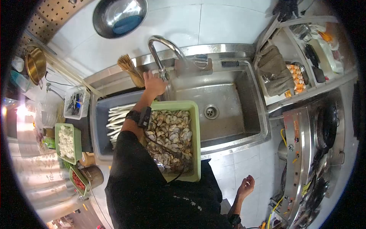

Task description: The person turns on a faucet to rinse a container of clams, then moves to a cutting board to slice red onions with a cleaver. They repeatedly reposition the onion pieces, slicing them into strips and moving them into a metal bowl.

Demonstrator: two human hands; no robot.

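Note:
My left hand [154, 84] reaches over the sink's back edge, right beside the spout end of the chrome faucet [167, 41]. Its fingers point up and away, apart, and overlap the foot of a straw brush [131, 69]. Below that forearm, a green tub [196, 141] full of clams [173, 131] stands at the front of the sink. Long white stalks [116, 118] lie in a grey-blue basin [100, 131] to its left, partly behind my arm. Low on the right, my right hand [246, 185] hangs with loosely curled fingers and nothing in them.
The steel sink basin [225, 122] has a drain in its floor. On the left stand a green container [78, 143] of white pieces and a small tray [78, 181] of red food. Shelves [272, 61] and a stove [296, 152] line the right; a metal bowl [103, 19] is behind.

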